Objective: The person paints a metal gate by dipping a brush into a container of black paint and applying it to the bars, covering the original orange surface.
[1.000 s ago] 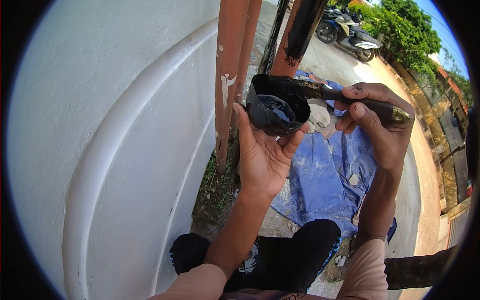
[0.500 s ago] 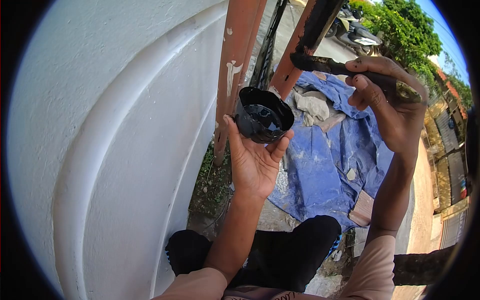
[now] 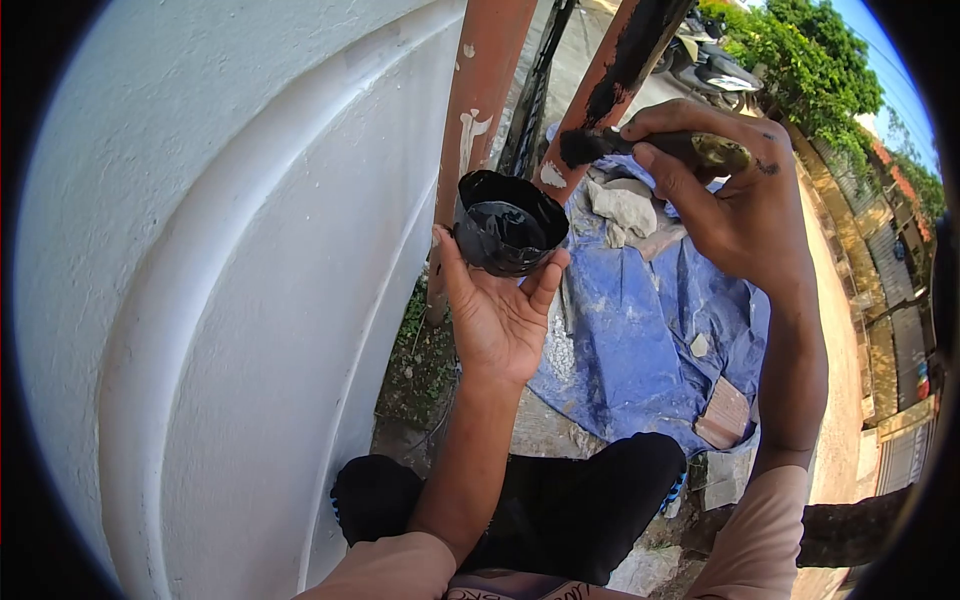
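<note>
My left hand (image 3: 500, 325) cups a small black cup (image 3: 490, 250) from below, fingers wrapped round its base. Glossy black paint (image 3: 505, 220) shows inside it. Above and to the right, my right hand (image 3: 725, 200) grips a paintbrush (image 3: 650, 147), its black-coated bristles pointing left. The bristle end is close to the reddish-brown metal post (image 3: 575, 150); whether it touches cannot be made out. Wet-looking black paint covers part of that post higher up. A second reddish-brown post (image 3: 490, 70) with pale patches stands to the left, behind the cup.
A white wall (image 3: 260, 300) with a curved moulding fills the left side. Beyond the posts a blue tarp (image 3: 640, 330) lies on the ground with rubble (image 3: 625, 210) and a broken tile (image 3: 723, 413) on it. Farther off stands a parked motorbike (image 3: 715, 70).
My right hand and the paintbrush have moved left and slightly down, away from the post's black-painted upper part. The cup in my left hand has shifted a little left.
</note>
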The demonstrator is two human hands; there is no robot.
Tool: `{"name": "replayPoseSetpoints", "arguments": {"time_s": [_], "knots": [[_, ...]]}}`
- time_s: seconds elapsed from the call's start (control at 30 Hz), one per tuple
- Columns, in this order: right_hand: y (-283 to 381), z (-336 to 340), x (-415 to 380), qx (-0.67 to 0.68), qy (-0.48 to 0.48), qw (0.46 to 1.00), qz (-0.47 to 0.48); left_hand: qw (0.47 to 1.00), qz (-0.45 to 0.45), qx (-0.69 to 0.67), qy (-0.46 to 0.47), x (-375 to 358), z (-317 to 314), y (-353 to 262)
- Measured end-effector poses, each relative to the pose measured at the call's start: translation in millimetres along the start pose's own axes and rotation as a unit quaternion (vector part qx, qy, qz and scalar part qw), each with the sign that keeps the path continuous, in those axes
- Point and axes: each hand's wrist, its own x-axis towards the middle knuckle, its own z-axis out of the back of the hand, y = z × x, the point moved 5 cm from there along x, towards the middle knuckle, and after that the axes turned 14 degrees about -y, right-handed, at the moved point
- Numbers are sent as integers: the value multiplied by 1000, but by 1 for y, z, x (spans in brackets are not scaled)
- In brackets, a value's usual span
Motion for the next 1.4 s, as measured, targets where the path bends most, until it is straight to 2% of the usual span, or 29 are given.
{"name": "replayPoseSetpoints", "arguments": {"time_s": [0.03, 0.07, 0.13, 0.17, 0.27, 0.33, 0.4, 0.47, 0.5, 0.57, 0.63, 0.77, 0.87, 0.9, 1.0, 1.07, 1.13, 1.2, 1.27, 1.37, 1.4], "knots": [[3, 10, 5, 4, -49, 998, 35, 1000, -2, -1, -1, -1, 0, -1], [8, 22, 11, 1, -86, 996, 31, 1000, -4, -3, -2, -2, -1, -1], [20, 45, 19, -64, -136, 987, 63, 1000, -5, -4, -4, -5, -2, -2], [22, 50, 20, -55, -143, 986, 58, 1000, -4, -4, -4, -6, -3, -2], [26, 29, 7, 15, -39, 998, 44, 1000, -5, -3, 3, -9, -5, -2], [25, 8, 2, -17, 16, 996, 84, 1000, -7, -3, 4, -11, -7, -3], [15, 3, 11, -57, -11, 992, 111, 1000, -9, -6, -3, -13, -6, -4], [21, 24, 22, -61, -88, 990, 88, 1000, -9, -3, -6, -14, -6, -5], [28, 39, 26, -91, -77, 992, 36, 1000, -10, -3, -6, -14, -6, -6], [35, 61, 31, -45, -113, 992, 40, 1000, -8, -6, -7, -15, -7, -8], [44, 63, 30, -44, -85, 995, 25, 1000, -7, -7, -5, -15, -7, -11], [50, 29, 24, -30, 16, 986, 163, 1000, -15, -13, -6, -14, -4, -18], [36, -9, 18, -13, 61, 992, 112, 1000, -21, -14, -10, -14, -5, -19], [33, -20, 20, -38, 81, 986, 141, 1000, -22, -13, -12, -15, -5, -19], [40, -15, 35, -178, 95, 960, 193, 1000, -17, -13, -2, -16, -6, -19], [46, 4, 58, -178, 21, 956, 233, 1000, -15, -15, 0, -15, -5, -19], [53, 10, 70, -138, 61, 988, 23, 1000, -16, -16, -1, -15, -4, -19], [100, 8, 65, -170, 108, 978, 48, 1000, -19, -17, -2, -14, -5, -20], [90, 3, 69, -185, 174, 966, 40, 1000, -16, -17, -3, -14, -5, -19], [93, 16, 79, -227, 150, 962, 3, 1000, -12, -13, 1, -13, -5, -18], [100, 13, 86, -263, 119, 955, -73, 1000, -11, -13, 3, -13, -5, -18]]}}
